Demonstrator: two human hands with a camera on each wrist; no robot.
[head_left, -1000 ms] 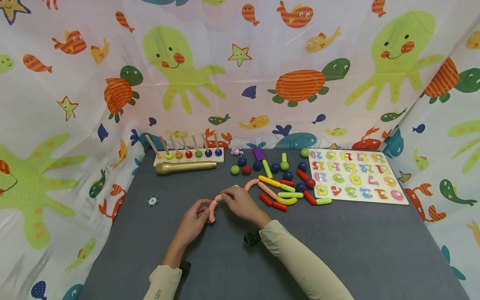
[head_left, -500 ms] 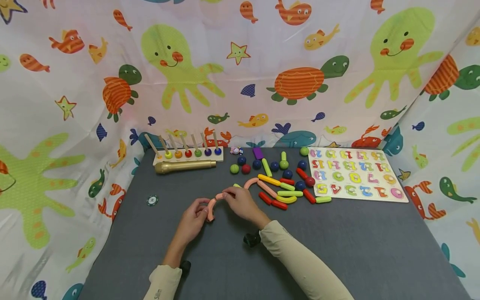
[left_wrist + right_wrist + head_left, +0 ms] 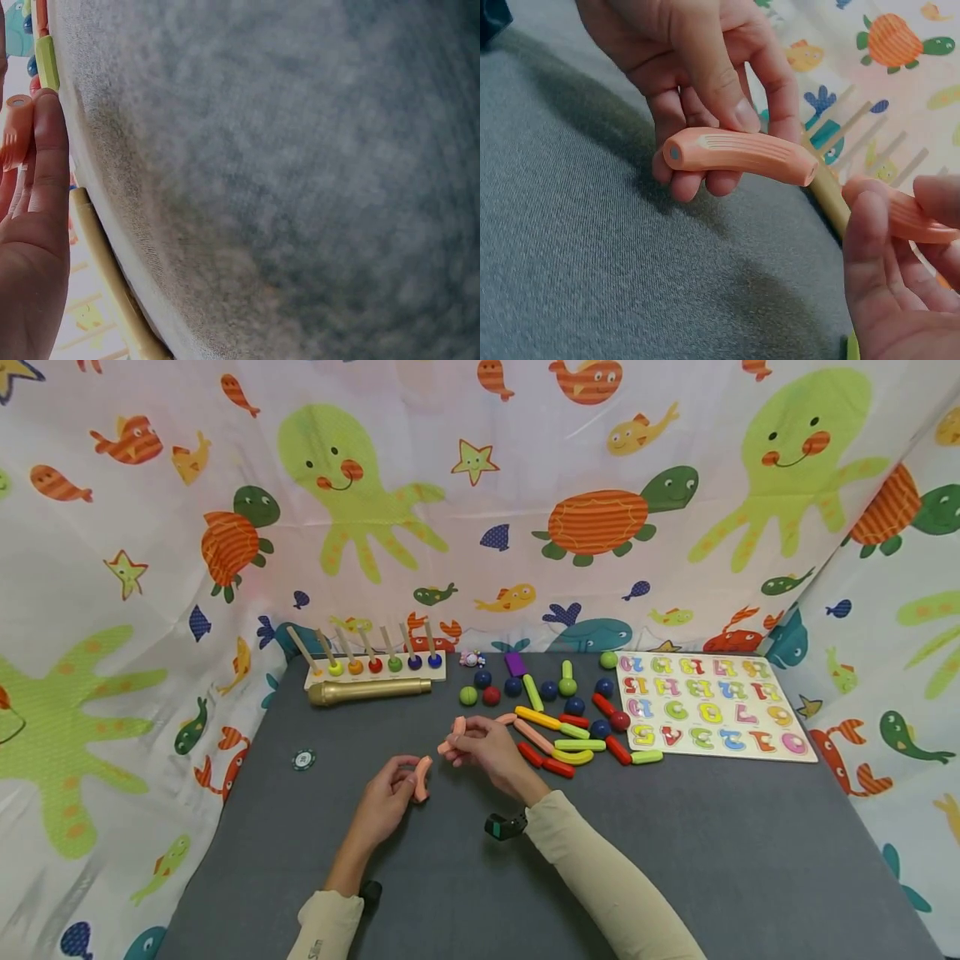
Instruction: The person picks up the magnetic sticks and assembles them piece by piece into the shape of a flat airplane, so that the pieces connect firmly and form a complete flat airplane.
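My left hand [image 3: 387, 797] pinches a curved salmon toy rod [image 3: 422, 779] between thumb and fingers, just over the grey table. In the right wrist view this left rod [image 3: 739, 156] has grooves along its side and a small grey disc in its end. My right hand [image 3: 487, 756] pinches a second curved salmon rod [image 3: 459, 727], which tilts upward; its lower part is partly covered by the fingers. A gap separates the two rods. The left wrist view catches only the edge of my left hand [image 3: 37, 217] and its rod [image 3: 16, 135].
Right of my hands lie several coloured rods, such as a yellow rod [image 3: 537, 718], and balls, such as a red ball [image 3: 619, 721]. A number board [image 3: 708, 760] lies beyond them. Behind are a gold microphone [image 3: 367, 692] and a peg board [image 3: 311, 680]; a chip [image 3: 303, 760] lies left.
The two salmon rods met end to end earlier and are now apart. My right hand has turned and lifted its rod away, up and slightly right. My left hand has barely moved.
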